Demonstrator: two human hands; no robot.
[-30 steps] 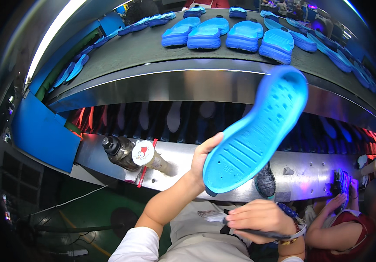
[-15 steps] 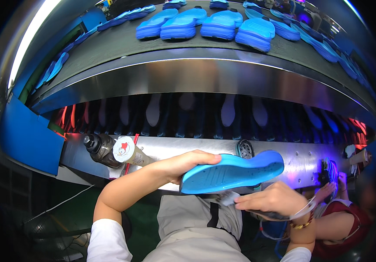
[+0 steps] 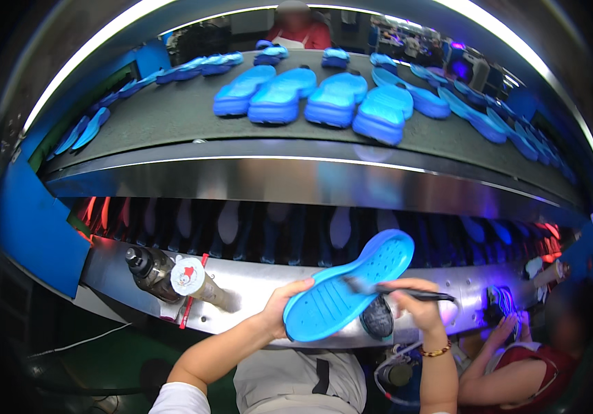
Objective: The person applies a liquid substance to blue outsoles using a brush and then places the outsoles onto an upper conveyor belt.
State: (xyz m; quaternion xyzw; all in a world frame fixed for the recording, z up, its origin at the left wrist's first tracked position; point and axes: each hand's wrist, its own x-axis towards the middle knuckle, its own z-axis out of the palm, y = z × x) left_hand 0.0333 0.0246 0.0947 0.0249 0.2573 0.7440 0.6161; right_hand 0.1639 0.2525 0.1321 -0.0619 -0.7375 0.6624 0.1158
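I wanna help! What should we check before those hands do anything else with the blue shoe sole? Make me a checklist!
1. Left hand gripping the blue shoe sole: ok, thumb over its edge.
2. Sole's grooved face showing to the camera: ok.
3. Right hand holding the brush: ok.
4. Bristles touching the sole: cannot tell; they appear over it, but blurred.
5. Bristles wet: cannot tell.
6. Metal bench free of drinks: not ok; a lidded cup stands there, beside a dark bottle.
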